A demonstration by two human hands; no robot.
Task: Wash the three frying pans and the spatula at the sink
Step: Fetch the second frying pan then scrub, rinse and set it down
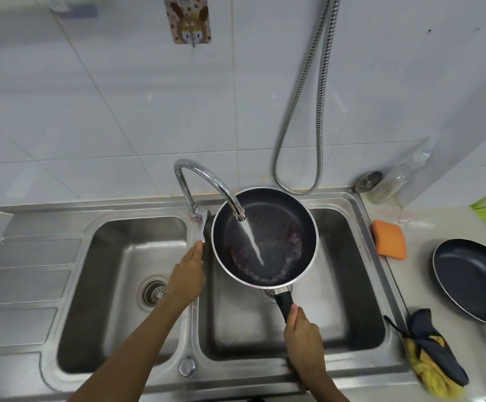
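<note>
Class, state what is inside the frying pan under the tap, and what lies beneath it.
Inside the frying pan: tap water, foam, purplish residue. Beneath it, part of a drain strainer shows by the handle; the rest is covered.

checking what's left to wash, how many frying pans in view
2: held pan under the tap, gripped by the right hand; counter pan far right. A third is unseen.
</note>
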